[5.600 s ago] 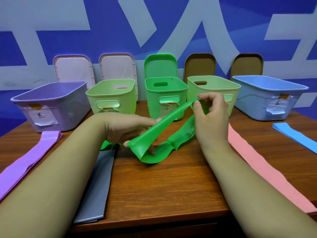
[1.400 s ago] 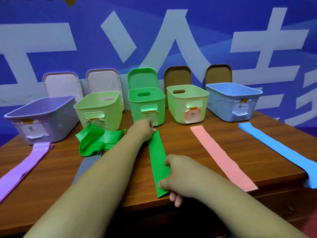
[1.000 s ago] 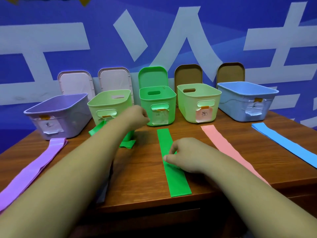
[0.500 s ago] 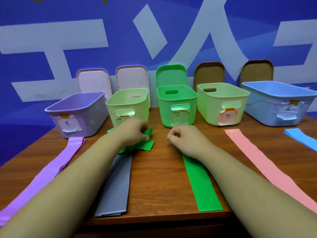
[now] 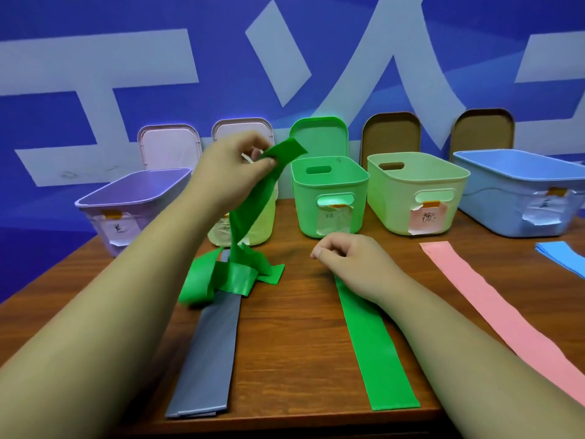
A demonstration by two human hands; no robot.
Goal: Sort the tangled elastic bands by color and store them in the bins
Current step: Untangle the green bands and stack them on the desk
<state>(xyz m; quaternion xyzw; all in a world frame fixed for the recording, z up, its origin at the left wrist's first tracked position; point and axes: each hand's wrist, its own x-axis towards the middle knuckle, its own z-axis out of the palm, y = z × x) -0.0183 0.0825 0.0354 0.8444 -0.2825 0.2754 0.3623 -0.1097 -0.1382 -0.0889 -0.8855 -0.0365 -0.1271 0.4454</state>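
1. Left of the green bin (image 5: 329,198), the left hand (image 5: 234,172) pinched one raised end of the tangled green band (image 5: 250,213); its knot lay below.
2. It looked limp and stretchy: best taken beside the knot.
3. The right hand (image 5: 351,264) curled before the bin, its hold unclear.

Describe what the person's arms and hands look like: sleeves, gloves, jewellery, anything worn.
Both arms are bare along all that shows: the left forearm and the right forearm carry no sleeve. The left hand and the right hand wear no gloves, and no ring, watch or bracelet shows on the fingers or wrists in view.
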